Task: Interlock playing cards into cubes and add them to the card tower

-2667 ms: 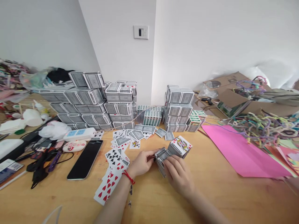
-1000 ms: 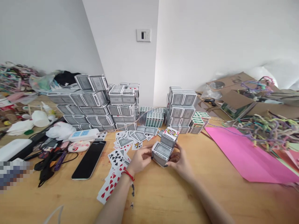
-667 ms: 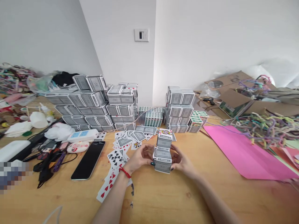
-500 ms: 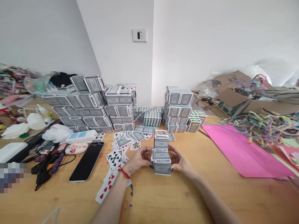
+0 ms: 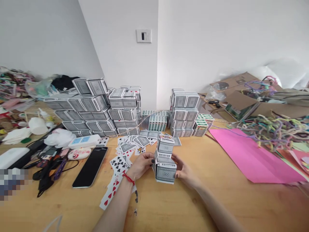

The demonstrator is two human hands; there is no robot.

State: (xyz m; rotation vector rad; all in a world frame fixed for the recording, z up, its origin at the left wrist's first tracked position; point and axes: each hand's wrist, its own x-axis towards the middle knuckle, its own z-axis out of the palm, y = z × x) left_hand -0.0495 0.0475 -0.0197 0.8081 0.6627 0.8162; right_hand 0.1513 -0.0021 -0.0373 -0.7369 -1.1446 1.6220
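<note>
Between my hands, on the wooden table, stands a block built of folded playing cards (image 5: 166, 172), grey patterned backs outward. Its front part is a cube; a second cube-like part rises behind it, a face card showing on top. My left hand (image 5: 142, 165), with a red string bracelet at the wrist, pinches the block's left edge between thumb and fingers. Against the right side, my right hand (image 5: 182, 170) grips with its thumb near the front corner; its other fingers are partly hidden behind. Loose playing cards (image 5: 119, 164) lie spread left of my left hand.
Stacks of card cubes stand at the back left (image 5: 94, 104) and back right (image 5: 184, 114). Green-and-white card boxes (image 5: 157, 122) sit between them. A black phone (image 5: 90, 167) and cables lie left. Pink paper (image 5: 251, 158), pipe cleaners (image 5: 263, 129) and a cardboard box (image 5: 243, 103) are right.
The card block has turned slightly, exposing more of its left side, and shifted a little left. My left thumb has moved up from the lower front corner to the upper left edge.
</note>
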